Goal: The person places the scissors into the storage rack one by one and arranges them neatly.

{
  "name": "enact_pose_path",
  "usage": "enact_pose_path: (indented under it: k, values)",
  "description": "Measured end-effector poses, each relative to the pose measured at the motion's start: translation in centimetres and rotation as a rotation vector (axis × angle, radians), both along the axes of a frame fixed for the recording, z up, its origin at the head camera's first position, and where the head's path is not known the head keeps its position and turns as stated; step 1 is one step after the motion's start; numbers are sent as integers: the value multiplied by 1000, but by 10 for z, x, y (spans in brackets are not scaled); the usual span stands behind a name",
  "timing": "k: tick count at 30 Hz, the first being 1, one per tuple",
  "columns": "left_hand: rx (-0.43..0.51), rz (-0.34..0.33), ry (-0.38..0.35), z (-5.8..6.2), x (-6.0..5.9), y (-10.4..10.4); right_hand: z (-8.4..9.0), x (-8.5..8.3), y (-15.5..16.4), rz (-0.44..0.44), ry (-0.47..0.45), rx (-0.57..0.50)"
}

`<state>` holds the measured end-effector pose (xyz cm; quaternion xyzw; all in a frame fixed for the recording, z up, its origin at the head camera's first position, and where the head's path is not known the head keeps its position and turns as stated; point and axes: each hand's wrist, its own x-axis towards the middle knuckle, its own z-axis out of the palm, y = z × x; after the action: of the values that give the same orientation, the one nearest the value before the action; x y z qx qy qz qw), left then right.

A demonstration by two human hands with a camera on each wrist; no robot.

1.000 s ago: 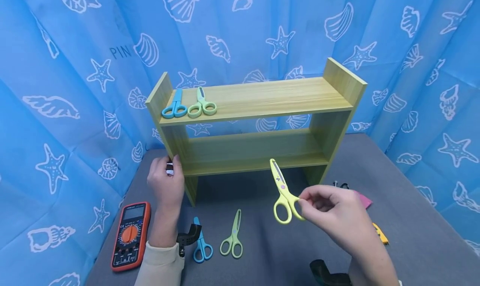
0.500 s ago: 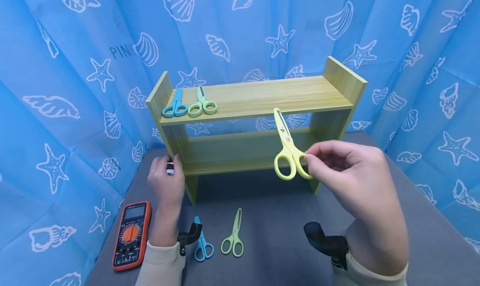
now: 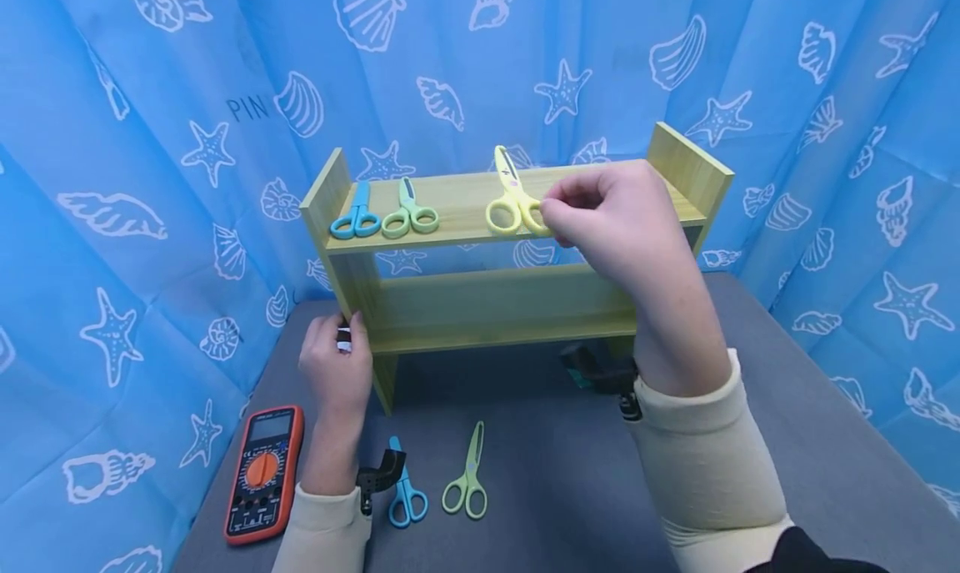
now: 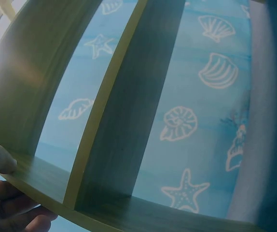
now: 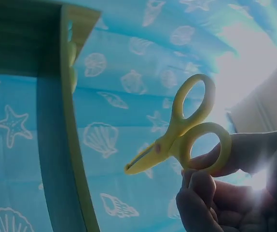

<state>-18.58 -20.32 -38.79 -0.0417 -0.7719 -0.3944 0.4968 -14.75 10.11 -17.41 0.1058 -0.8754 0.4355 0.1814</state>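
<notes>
Yellow scissors point(image 3: 513, 198) overlap the top shelf in the head view, blades pointing up and away. My right hand point(image 3: 607, 214) pinches them by one handle loop; the right wrist view shows the scissors point(image 5: 177, 130) in the air beside the shelf's edge. My left hand point(image 3: 336, 356) grips the left side panel of the wooden shelf point(image 3: 465, 331), and in the left wrist view the thumb and fingers lie on either side of the panel's edge. Blue scissors point(image 3: 356, 214) and green scissors point(image 3: 408, 210) lie side by side on the left of the top shelf.
On the grey table stand the shelf's legs. In front lie another pair of blue scissors point(image 3: 405, 494) and another pair of green scissors point(image 3: 468, 477). An orange-red multimeter point(image 3: 264, 473) lies left of my left forearm. A shell-patterned blue curtain point(image 3: 480, 72) hangs behind.
My right hand has lifted the yellow scissors from low in front of the shelf up to top-shelf height, shifting left lately. The left hand stays on the side panel.
</notes>
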Motion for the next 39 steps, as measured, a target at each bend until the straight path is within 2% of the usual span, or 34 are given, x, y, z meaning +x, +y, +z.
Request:
enact_pose_path:
  k: [8,13,19,28,34,39]
  values:
    - [5,-1,5,-1,0,1,14,-42,-28,14,-73,139]
    - [6,8,9,0,0,1,11,-63,-44,-19,-113,220]
    - [6,6,-5,0,1,1,2,-75,-53,-48,-113,313]
    - [-12,24,-7,0,0,2,-9,-71,-47,-80,-68,335]
    - [-21,25,-13,-1,-1,1,-19,-56,-33,-80,28,232]
    - [-23,24,-10,-1,-1,1,-35,-37,-22,-79,137,145]
